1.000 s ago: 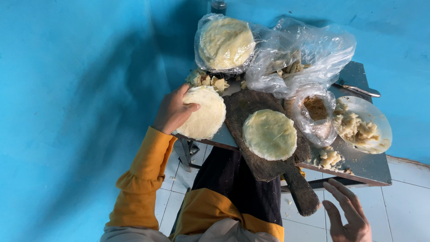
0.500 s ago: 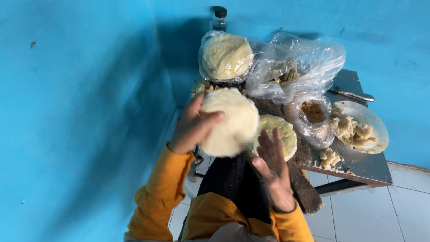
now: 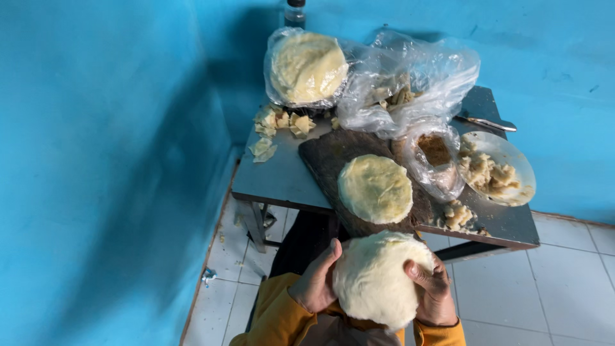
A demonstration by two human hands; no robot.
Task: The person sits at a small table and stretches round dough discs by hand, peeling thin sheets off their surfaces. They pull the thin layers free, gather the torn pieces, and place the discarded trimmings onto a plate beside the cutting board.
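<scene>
A pale round disc of dough is held between both my hands close to my body, below the table's near edge. My left hand grips its left side and my right hand cups its right side. A second flat dough disc lies on a dark wooden board on the small metal table. My sleeves are orange.
On the table sit a dough stack wrapped in clear plastic, a crumpled plastic bag, a small bag of brown filling, a plate with dough bits, a knife and scraps. Blue walls stand left and behind.
The dough disc went from the table's left edge, lifted by my left hand, down toward my body. My right hand came up from the lower right and took hold of it.
</scene>
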